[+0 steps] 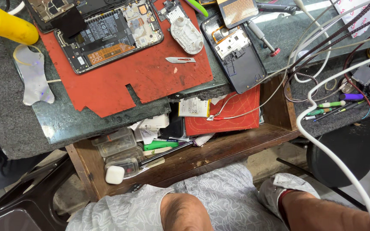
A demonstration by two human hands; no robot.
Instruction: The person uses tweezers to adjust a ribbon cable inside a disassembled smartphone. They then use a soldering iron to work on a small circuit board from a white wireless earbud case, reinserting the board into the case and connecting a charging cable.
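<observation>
The red mat (pixel 150 81) covers much of the workbench (pixel 18 124). On it lies the opened smartphone (pixel 110 36), its battery and boards bare, with a loose scalpel blade (pixel 180 60) beside it. Below, the wooden drawer (pixel 219 149) stands open. Only the left forearm (pixel 185 211) and right forearm (pixel 317 209) show. Both hands are out of frame, so their grip cannot be told, and nothing on the bench is being touched.
</observation>
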